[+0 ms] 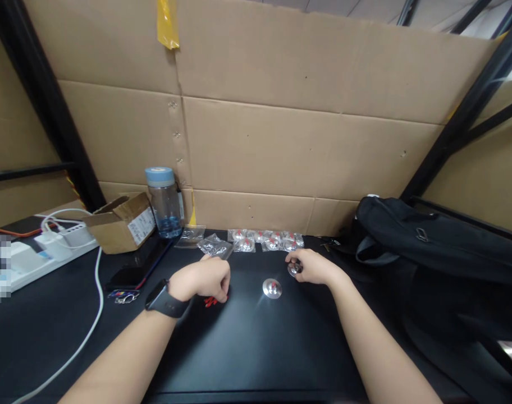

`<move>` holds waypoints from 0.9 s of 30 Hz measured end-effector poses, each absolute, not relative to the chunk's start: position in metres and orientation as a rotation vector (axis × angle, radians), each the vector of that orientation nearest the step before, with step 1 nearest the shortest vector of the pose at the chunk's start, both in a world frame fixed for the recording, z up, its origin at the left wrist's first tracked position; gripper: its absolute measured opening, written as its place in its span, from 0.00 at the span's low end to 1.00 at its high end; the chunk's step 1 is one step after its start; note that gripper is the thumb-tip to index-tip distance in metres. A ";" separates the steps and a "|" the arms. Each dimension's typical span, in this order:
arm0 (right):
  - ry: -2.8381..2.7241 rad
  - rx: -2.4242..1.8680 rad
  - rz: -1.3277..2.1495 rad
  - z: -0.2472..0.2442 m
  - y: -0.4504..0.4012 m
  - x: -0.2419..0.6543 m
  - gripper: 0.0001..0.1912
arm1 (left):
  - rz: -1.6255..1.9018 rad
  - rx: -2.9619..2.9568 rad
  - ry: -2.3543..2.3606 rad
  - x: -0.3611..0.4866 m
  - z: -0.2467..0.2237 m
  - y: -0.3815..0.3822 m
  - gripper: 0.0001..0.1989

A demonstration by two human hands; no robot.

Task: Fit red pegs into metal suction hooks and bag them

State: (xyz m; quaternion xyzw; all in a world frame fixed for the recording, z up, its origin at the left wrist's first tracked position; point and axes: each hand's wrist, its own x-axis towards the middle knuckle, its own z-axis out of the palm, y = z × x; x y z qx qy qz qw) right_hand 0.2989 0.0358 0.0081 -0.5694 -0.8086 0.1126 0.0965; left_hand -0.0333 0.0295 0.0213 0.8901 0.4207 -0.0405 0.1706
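My left hand (208,278), with a black watch (165,300) on its wrist, is low over a small pile of red pieces (210,302). Its fingers are pinched together, and a bit of red shows at the fingertips. A round, shiny metal disc (294,269) is gripped at its edge by my right hand (310,266), partly hidden by the fingers. Between the hands a second metal disc (272,288) with a red centre lies flat on the black tabletop (256,353). Clear plastic bags (216,246) lie just beyond my left hand.
Several bagged discs (273,243) with red centres line the back by the cardboard wall (256,151). At left are a water bottle (165,205), an open cardboard box (119,227), a power strip (54,252) with a white cable, and keys (126,297). A black backpack (433,241) fills the right side.
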 end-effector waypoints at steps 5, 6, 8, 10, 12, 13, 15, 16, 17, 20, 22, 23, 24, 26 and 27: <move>-2.400 -1.713 0.352 0.003 0.040 0.302 0.28 | 0.007 2.561 1.079 -0.029 0.026 0.025 0.05; -2.394 -1.713 0.341 0.002 0.040 0.303 0.27 | 0.047 2.567 1.073 -0.028 0.027 0.025 0.05; -2.375 -1.706 0.299 0.002 0.041 0.303 0.27 | 0.136 2.582 1.062 -0.027 0.028 0.026 0.04; -2.350 -1.663 0.266 0.006 0.040 0.301 0.28 | 0.261 2.602 1.045 -0.025 0.027 0.028 0.05; -2.322 -1.541 0.267 0.012 0.038 0.295 0.29 | 0.419 2.600 1.020 -0.022 0.024 0.032 0.06; -2.303 -1.453 0.277 0.015 0.036 0.291 0.29 | 0.507 2.579 1.012 -0.020 0.022 0.033 0.06; -2.249 -1.258 0.322 0.019 0.032 0.279 0.27 | 0.678 2.501 1.020 -0.015 0.017 0.036 0.06; -2.209 -1.170 0.359 0.021 0.029 0.271 0.26 | 0.748 2.457 1.030 -0.013 0.015 0.037 0.06; -2.164 -1.095 0.405 0.021 0.027 0.263 0.25 | 0.804 2.419 1.043 -0.010 0.013 0.037 0.07; -2.030 -0.939 0.530 0.017 0.021 0.240 0.25 | 0.907 2.342 1.050 -0.002 0.008 0.036 0.08; -1.976 -0.886 0.558 0.013 0.017 0.226 0.25 | 0.995 2.300 1.029 0.003 0.006 0.035 0.08; -1.958 -0.871 0.564 0.011 0.015 0.221 0.25 | 1.049 2.280 1.025 0.005 0.005 0.035 0.07; -1.942 -0.859 0.571 0.009 0.014 0.216 0.24 | 1.103 2.261 1.026 0.007 0.003 0.035 0.06; -1.911 -0.845 0.589 0.006 0.013 0.211 0.24 | 1.185 2.226 1.044 0.010 0.001 0.036 0.05; -1.895 -0.843 0.601 0.005 0.012 0.209 0.24 | 1.206 2.210 1.056 0.011 0.000 0.037 0.04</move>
